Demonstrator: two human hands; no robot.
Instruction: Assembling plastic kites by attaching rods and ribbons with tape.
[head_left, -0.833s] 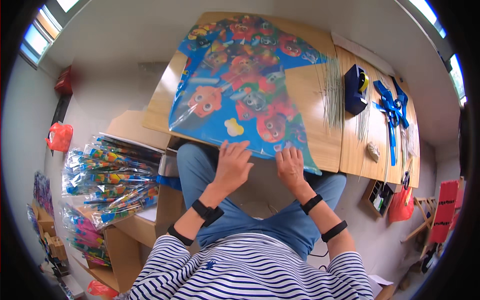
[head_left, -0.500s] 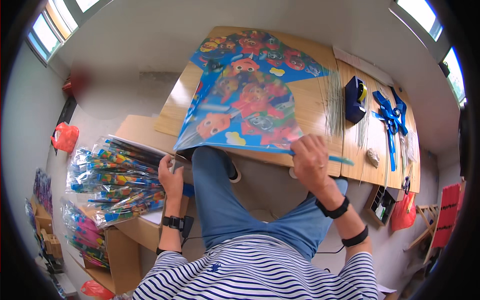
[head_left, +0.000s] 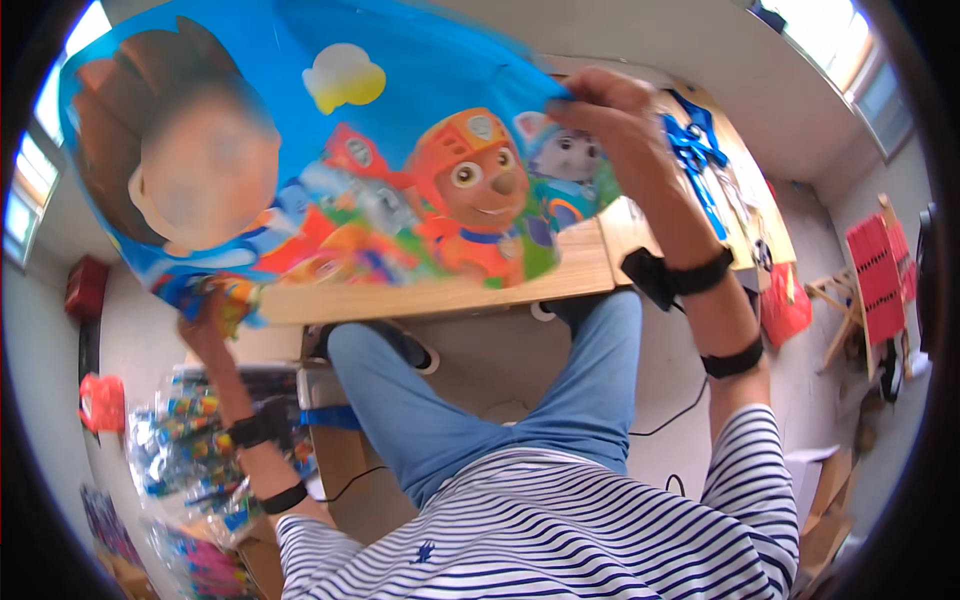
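A large blue sheet [head_left: 340,170], printed with cartoon dogs and a large cartoon head, spreads in front of me above the table's near edge. It looks like thin, flexible plastic, partly smeared by motion. My right hand [head_left: 612,103] is raised and pinches the sheet's upper right edge. Lower on the left, my left hand [head_left: 207,322] is closed around a bunched, colourful part of the sheet's lower left corner; the hand is blurred. Black bands circle both forearms.
The wooden table [head_left: 440,300] is largely hidden behind the sheet. On its right lie blue ribbons [head_left: 693,150] and scissors [head_left: 763,252]. Clear-bagged colourful packages [head_left: 190,430] fill the lower left. A red plastic bag [head_left: 787,305] and a red folding chair [head_left: 872,265] stand right.
The sheet has come up off the table toward me and now spreads between both hands. My right hand has risen; my left has moved from beside the bagged packages to the sheet's corner.
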